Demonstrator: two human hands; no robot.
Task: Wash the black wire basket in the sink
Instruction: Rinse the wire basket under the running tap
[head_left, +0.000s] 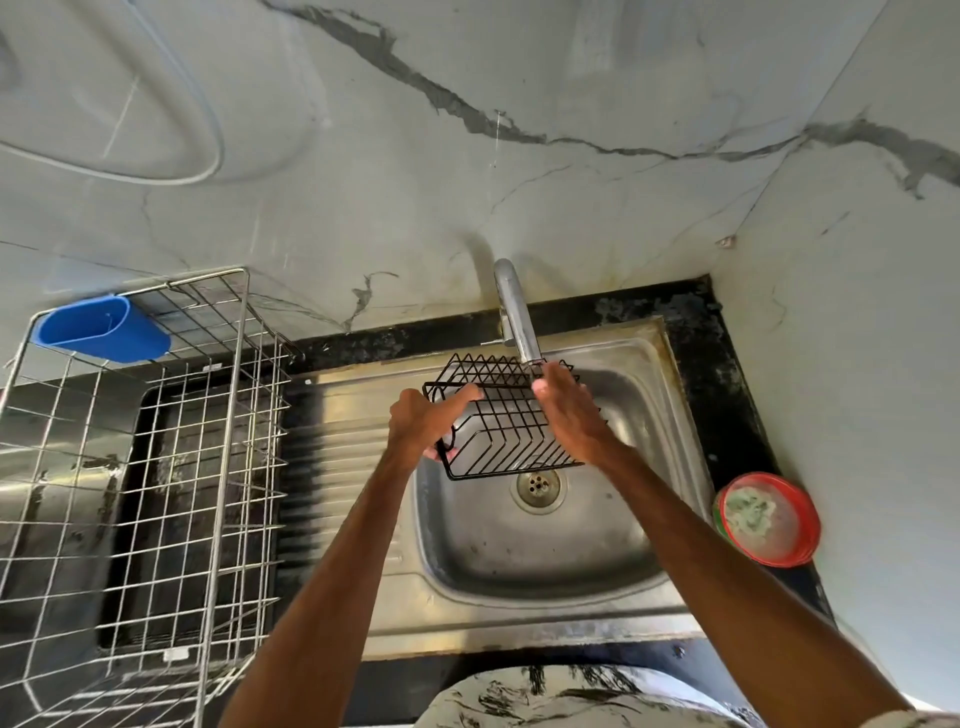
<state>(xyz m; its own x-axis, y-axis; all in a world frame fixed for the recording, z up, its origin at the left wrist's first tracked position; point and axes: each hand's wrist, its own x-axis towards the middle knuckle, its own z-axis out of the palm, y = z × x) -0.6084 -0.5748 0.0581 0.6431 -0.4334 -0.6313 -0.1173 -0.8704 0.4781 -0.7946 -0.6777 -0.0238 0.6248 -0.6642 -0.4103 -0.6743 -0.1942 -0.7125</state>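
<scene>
Tilted black rectangular wire basket (511, 415) over the steel sink (519, 566), left hand (423, 423) gripping its end, right hand (569, 410) on it, grip unclear.

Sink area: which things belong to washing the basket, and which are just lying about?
In use: black wire basket, left hand gripping it, right hand touching it, tap above, sink.
Lying about: steel rack, blue holder on it, red tub.
</scene>
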